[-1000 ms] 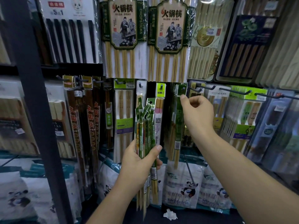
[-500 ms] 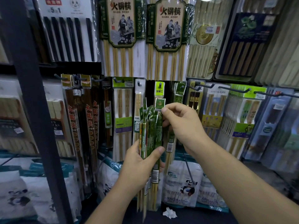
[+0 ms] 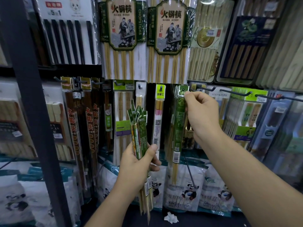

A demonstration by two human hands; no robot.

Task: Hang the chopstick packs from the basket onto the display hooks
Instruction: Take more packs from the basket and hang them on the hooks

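The left hand (image 3: 136, 166) grips an upright bundle of chopstick packs (image 3: 139, 126) round its middle. The right hand (image 3: 201, 117) pinches the upper edge of a single green pack (image 3: 177, 128), its header at a display hook (image 3: 193, 90). A dark gap separates this pack from the yellow-headed pack (image 3: 159, 112) on its left, and neighbouring hooks (image 3: 236, 93) jut out on its right.

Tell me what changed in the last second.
The right hand came back to the bundle, pinched one pack by its top and carried it up and right toward the hooks. The left hand still grips the bundle.
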